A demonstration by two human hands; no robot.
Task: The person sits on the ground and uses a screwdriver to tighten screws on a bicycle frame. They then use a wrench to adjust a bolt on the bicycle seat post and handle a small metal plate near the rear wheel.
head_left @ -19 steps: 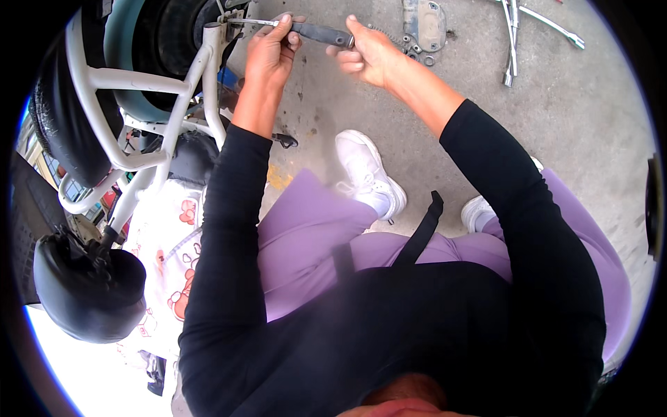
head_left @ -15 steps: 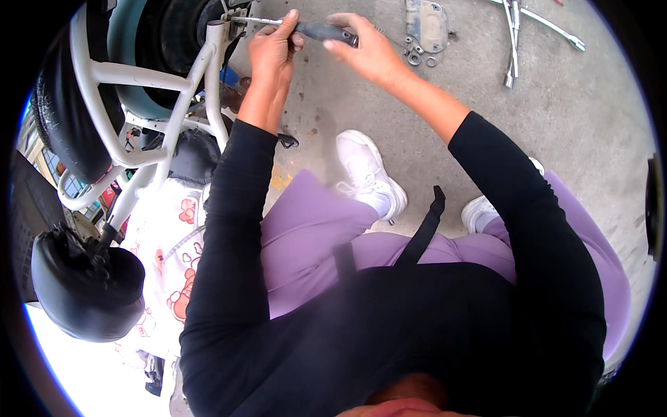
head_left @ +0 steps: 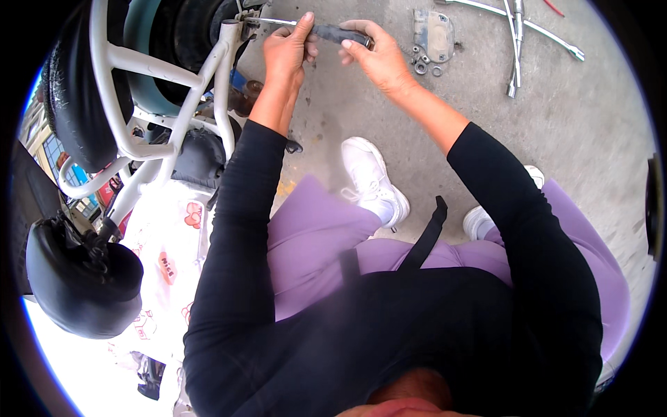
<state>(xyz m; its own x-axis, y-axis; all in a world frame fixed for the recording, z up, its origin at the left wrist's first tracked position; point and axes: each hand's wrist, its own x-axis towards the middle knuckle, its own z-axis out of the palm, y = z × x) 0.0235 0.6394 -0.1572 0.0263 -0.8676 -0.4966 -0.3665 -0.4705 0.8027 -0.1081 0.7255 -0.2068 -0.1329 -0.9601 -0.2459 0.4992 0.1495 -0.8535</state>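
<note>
A dark grey-handled screwdriver (head_left: 333, 33) lies sideways between my hands. My left hand (head_left: 287, 54) grips it where metal shaft meets handle, thumb raised over it. At the handle's right end, my right hand (head_left: 381, 64) has curled fingers over it and the thumb on the near side. The shaft reaches left toward a small metal bracket (head_left: 246, 28) on a white tubular vehicle frame (head_left: 153, 67); whether the tip touches it is too small to tell. Behind the frame is a dark wheel (head_left: 186, 28) beside a teal body panel (head_left: 142, 38).
On the concrete floor lie a grey metal plate (head_left: 433, 38), several nuts and washers (head_left: 427, 69), crossed chrome wrenches (head_left: 517, 55) and a red rod (head_left: 552, 8). At left are a black padded part (head_left: 80, 292) and a printed white cover (head_left: 156, 229). My white shoes (head_left: 365, 174) are below my hands.
Both hands and the screwdriver appear further right, with the surroundings shifted slightly too. My right hand has changed its grip, fingers now over the handle and thumb lower.
</note>
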